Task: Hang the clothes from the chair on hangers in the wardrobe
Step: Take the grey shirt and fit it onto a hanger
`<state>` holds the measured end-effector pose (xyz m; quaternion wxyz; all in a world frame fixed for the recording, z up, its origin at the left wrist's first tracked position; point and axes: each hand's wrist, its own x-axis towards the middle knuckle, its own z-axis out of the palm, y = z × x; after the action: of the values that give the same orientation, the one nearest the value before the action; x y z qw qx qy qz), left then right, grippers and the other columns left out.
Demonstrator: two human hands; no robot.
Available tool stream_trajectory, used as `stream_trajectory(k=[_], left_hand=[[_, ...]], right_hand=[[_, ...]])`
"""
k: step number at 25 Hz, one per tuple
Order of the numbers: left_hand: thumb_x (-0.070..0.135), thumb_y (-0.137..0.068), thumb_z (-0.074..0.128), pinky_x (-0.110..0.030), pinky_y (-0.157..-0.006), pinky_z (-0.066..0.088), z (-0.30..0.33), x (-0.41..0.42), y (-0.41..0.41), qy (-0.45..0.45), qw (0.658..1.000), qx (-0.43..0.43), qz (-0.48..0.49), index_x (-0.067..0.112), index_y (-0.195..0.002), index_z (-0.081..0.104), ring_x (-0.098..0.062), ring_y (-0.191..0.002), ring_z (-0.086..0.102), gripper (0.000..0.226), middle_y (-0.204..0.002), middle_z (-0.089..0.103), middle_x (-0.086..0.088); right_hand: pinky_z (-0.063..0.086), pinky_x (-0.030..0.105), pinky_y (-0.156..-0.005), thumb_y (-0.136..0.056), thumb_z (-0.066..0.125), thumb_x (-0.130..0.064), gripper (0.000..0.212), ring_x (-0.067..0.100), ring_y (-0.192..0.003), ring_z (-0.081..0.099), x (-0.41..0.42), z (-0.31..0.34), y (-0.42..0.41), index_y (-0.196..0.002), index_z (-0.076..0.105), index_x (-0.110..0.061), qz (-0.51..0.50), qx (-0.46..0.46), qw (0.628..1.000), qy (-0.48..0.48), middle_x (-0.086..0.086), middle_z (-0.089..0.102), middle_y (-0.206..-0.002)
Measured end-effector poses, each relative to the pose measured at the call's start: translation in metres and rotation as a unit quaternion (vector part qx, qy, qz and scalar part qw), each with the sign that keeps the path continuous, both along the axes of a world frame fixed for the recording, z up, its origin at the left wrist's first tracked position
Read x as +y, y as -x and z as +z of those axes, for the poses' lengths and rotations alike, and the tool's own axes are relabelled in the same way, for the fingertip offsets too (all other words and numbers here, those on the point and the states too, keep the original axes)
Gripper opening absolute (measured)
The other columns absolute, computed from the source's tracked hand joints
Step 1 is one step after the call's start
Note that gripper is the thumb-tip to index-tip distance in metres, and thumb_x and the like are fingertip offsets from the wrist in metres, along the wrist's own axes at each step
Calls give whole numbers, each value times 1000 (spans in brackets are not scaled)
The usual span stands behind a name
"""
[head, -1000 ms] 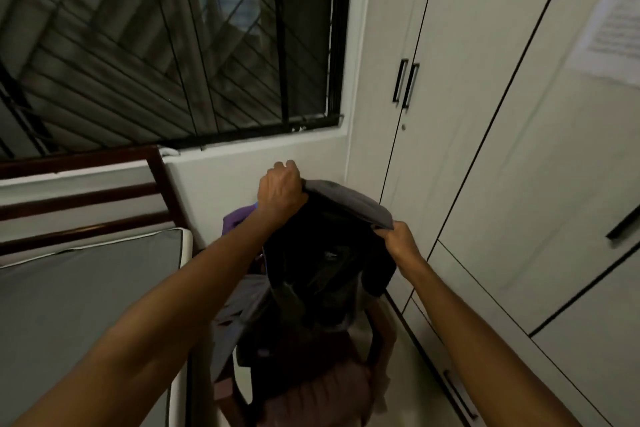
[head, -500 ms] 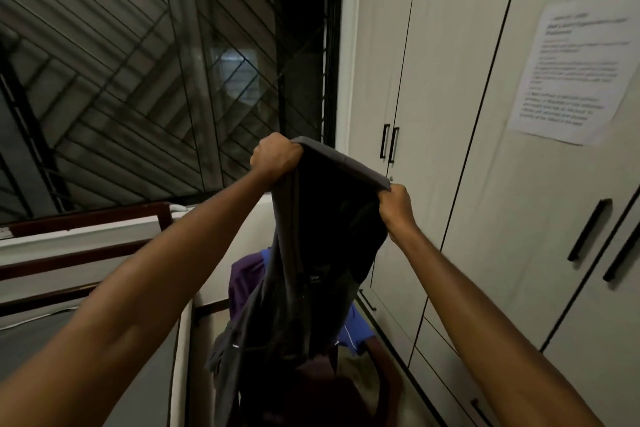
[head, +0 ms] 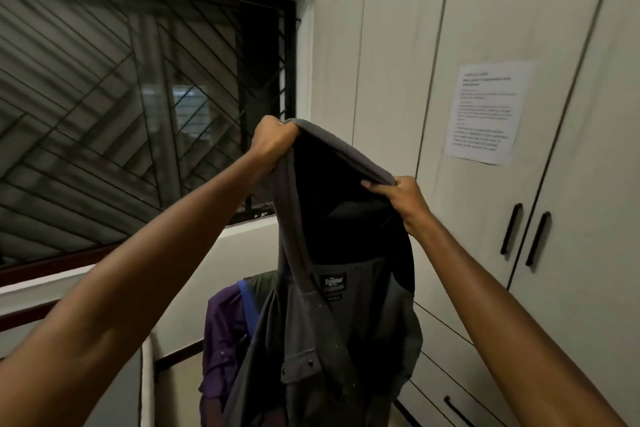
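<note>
A dark grey hooded jacket (head: 311, 333) hangs in the air in front of me, its inside label facing me. My left hand (head: 272, 140) grips the left edge of its hood and my right hand (head: 403, 199) pinches the right edge, both raised at chest height. Behind the jacket, a purple garment (head: 221, 329) and a blue one (head: 246, 298) lie draped lower down; the chair under them is hidden. The white wardrobe (head: 485, 28) fills the right side, its doors closed, with black handles (head: 524, 237).
A barred window (head: 138, 97) takes up the left wall. A printed paper sheet (head: 486, 111) is stuck on a wardrobe door. A bed edge (head: 147, 381) with a wooden frame runs along the lower left. Wardrobe drawers (head: 453, 388) sit low on the right.
Both hands have lifted the grey jacket up off the pile, from low over the chair to chest height, and the view has tilted upward.
</note>
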<state>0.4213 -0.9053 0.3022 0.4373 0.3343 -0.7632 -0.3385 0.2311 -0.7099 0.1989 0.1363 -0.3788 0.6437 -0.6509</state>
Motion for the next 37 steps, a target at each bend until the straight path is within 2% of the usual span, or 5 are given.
stream_trajectory(k=[7, 16, 25, 31, 37], left_hand=[[37, -72, 48, -35, -60, 45, -19, 70, 33, 4, 996, -26, -85, 11, -68, 61, -25, -64, 55, 29, -65, 55, -6], [47, -98, 48, -48, -98, 55, 1, 158, 79, -122, 965, -78, -221, 4, -124, 59, -32, -103, 65, 51, -119, 66, -15], [48, -101, 45, -41, -93, 58, 32, 312, 106, -257, 907, 45, -330, 17, -109, 75, -27, -97, 72, 43, -104, 77, -10], [52, -92, 52, -39, -94, 56, 30, 391, 112, -41, 947, -33, -316, 9, -139, 54, -24, -105, 65, 63, -125, 64, -7], [36, -101, 45, -43, -98, 53, -10, 507, 139, -52, 947, -47, -315, 2, -144, 44, -30, -113, 60, 54, -133, 56, -15]], right_hand=[[59, 40, -89, -72, 90, -19, 39, 29, -98, 73, 108, -59, 36, -106, 74, -8, 25, 106, 932, -344, 11, 77, -103], [59, 41, -90, -89, 78, -39, 48, 28, -103, 73, 213, -46, 34, -128, 64, -15, -76, -71, 981, -161, 10, 76, -112], [58, 42, -98, -81, 85, -30, 54, 25, -99, 75, 336, -14, -9, -126, 67, -5, -140, -106, 984, 43, 9, 78, -108], [61, 37, -78, -74, 82, -20, 20, 26, -85, 76, 458, -17, -21, -90, 76, -9, -260, -5, 965, -38, 11, 78, -90], [57, 30, -86, -64, 96, -30, 58, 27, -100, 75, 607, -55, -24, -111, 75, -2, -126, -92, 973, -171, 12, 78, -106]])
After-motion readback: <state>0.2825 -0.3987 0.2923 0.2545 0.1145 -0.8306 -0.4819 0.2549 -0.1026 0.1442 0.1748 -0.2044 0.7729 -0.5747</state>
